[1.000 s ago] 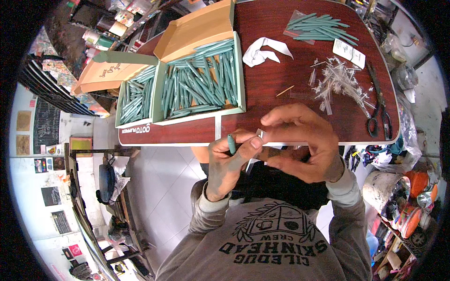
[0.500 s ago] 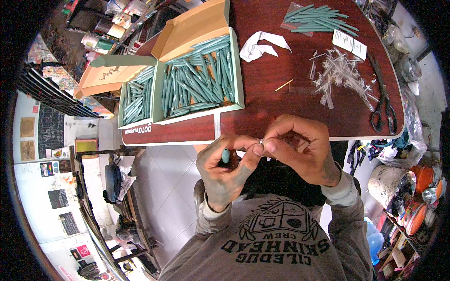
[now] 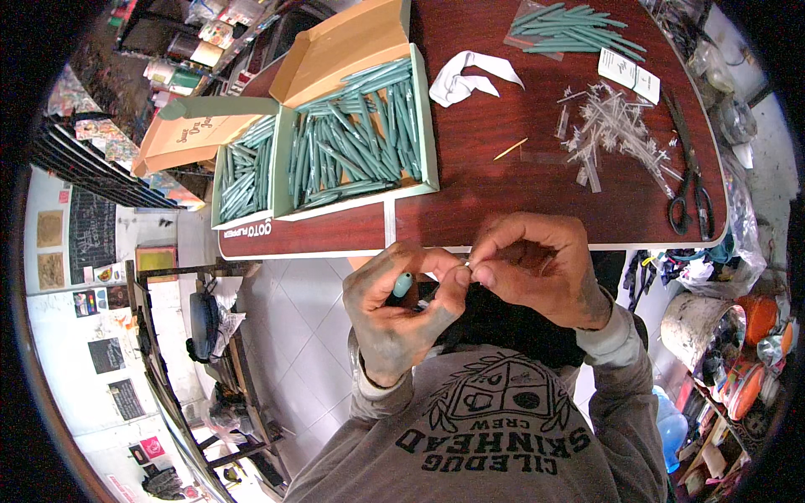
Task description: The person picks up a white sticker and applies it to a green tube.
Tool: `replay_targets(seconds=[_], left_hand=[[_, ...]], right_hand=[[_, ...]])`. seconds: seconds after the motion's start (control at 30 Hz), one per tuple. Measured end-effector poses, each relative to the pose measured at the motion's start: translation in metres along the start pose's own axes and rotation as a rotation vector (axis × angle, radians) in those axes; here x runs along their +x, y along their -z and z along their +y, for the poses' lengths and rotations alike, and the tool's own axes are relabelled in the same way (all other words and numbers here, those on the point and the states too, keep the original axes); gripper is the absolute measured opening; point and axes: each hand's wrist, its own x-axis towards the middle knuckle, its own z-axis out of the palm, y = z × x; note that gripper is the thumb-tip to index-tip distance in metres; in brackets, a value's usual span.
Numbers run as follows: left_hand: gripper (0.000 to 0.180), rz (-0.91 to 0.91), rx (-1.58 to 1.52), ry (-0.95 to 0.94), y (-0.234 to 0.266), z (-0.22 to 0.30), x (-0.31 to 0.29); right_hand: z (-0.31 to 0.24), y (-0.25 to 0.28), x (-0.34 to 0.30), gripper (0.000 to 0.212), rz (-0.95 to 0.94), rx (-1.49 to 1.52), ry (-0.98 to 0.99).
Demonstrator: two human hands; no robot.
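My left hand (image 3: 392,314) is curled, with a slim teal pen-shaped stick (image 3: 402,284) tucked in its fingers; only the rounded end shows. Its thumb and forefinger meet the fingertips of my right hand (image 3: 549,272) just off the table's near edge. Between the pinching tips sits a tiny whitish bit (image 3: 469,263), too small to name. Beyond my hands, a large open cardboard box (image 3: 429,126) and a smaller one (image 3: 220,189) hold many similar teal sticks, several in clear wrapping.
On the dark red table (image 3: 478,197) lie a thin yellow stick (image 3: 510,150), crumpled white paper (image 3: 461,84), clear plastic scraps (image 3: 616,134), a printed white card (image 3: 629,75), black scissors (image 3: 691,197) and loose teal sticks (image 3: 579,29). Cluttered shelves flank me, with a white bucket (image 3: 692,323) at right.
Both hands stay pinched together and have shifted only slightly. The left hand has turned a little, moving the teal stick's end slightly. Things on the table lie as before.
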Motion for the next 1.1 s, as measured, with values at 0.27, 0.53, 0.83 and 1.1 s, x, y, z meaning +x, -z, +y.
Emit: replay_targets(seconds=[0.27,0.53,0.83,1.1], left_hand=[[0.014,-0.109,0.217,-0.091,0.003,0.019,0.007],[0.016,-0.179,0.250,-0.066,0.004,0.025,0.006],[0.013,-0.354,0.218,-0.104,0.013,0.023,0.011],[0.012,-0.209,0.092,-0.015,0.011,0.011,0.003]], right_hand=[[-0.004,-0.001,-0.004,0.012,0.026,0.014,-0.018],[-0.002,-0.001,-0.003,0.017,-0.004,-0.040,0.055],[-0.002,0.006,-0.006,0.020,-0.104,-0.037,0.001],[-0.012,-0.001,-0.006,0.025,-0.151,0.079,-0.066]])
